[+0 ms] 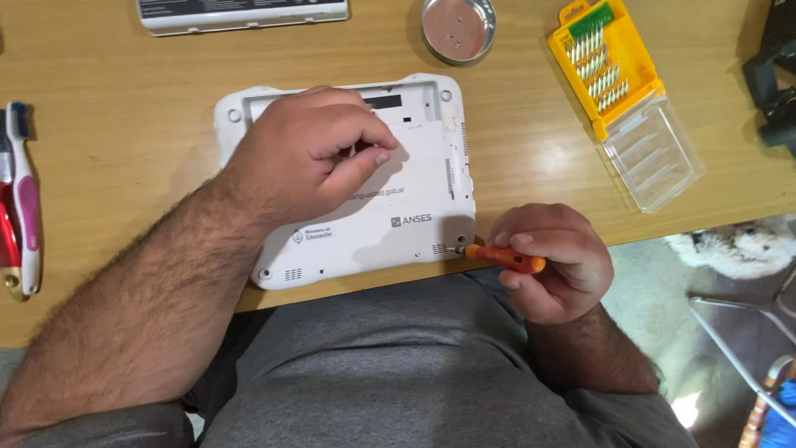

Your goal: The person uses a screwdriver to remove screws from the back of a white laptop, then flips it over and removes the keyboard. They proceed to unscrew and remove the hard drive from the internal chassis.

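A white netbook [414, 207] lies underside-up at the near edge of the wooden table [124, 124]. The left hand [311, 153], loosely curled and gripping nothing, presses it flat. The right hand [551, 261] is closed around an orange screwdriver [506, 257], tip at the near-right corner screw. If tilted, the tip may slip and strip the screw; a freed screw could fall off the table edge.

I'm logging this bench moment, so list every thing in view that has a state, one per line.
White laptop: face down, underside up, battery bay empty.
Battery pack: out, lying apart at the table's far edge.
Orange screwdriver: tip at the near right corner screw.
Right hand: closed on the screwdriver.
Left hand: resting on the laptop.
Bit case: lid open.
Metal dish: holds small screws.
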